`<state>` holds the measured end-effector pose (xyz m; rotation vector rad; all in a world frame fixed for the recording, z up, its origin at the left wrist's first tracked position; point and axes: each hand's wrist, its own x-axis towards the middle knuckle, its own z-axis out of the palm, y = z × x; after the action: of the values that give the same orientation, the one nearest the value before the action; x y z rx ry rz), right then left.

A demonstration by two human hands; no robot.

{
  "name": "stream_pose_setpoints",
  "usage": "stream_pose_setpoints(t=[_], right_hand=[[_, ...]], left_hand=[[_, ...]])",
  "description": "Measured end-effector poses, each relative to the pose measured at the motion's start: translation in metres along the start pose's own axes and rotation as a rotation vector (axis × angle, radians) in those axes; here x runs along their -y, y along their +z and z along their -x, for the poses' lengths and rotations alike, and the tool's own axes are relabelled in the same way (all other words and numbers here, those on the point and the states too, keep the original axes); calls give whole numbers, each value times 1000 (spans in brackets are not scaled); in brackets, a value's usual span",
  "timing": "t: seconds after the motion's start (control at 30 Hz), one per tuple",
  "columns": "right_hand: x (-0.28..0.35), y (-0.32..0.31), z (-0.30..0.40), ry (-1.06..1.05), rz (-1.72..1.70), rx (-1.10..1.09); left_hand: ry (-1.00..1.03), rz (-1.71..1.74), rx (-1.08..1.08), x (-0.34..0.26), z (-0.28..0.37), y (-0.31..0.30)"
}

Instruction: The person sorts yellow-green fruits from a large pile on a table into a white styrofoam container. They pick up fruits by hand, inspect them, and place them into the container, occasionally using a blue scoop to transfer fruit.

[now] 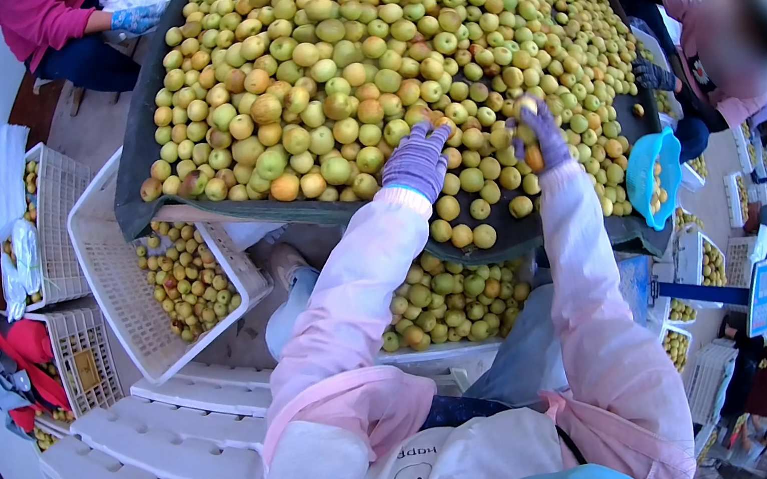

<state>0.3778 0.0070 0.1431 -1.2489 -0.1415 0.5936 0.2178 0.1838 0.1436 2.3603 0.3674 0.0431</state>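
Observation:
A large heap of small round yellow-green fruit (330,58), some with orange or brown patches, covers a table lined with dark cloth (145,157). My left hand (418,160), in a purple striped knit glove, rests at the near edge of the heap. Its fingertips touch orange-tinged fruit; whether they grip one is hidden. To the right, my gloved right hand (542,133) is slightly blurred, its fingers curled around fruit (533,157). Below the table edge, between my legs, a white crate (441,359) holds more of the same fruit.
A tilted white plastic crate (124,283) with fruit stands left of my legs. White foam boxes (154,460) lie at lower left. A blue basin (640,181) sits at the table's right corner, near a scale display (763,298). Gloved co-workers sit at both sides.

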Motion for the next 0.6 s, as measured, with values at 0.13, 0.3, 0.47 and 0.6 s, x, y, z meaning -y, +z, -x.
stream_pose_setpoints(t=[0.13, 0.3, 0.47, 0.6], right_hand=[[-17, -25, 124, 280, 72, 312], [-110, -54, 215, 207, 619, -93], [-147, -35, 232, -290, 1155, -210], [-147, -25, 242, -453, 1113, -288]], left_hand=[[-24, -226, 61, -5, -31, 32], [-33, -338, 18, -8, -58, 49], [83, -321, -127, -21, -26, 42], [225, -102, 39, -41, 49, 50]])
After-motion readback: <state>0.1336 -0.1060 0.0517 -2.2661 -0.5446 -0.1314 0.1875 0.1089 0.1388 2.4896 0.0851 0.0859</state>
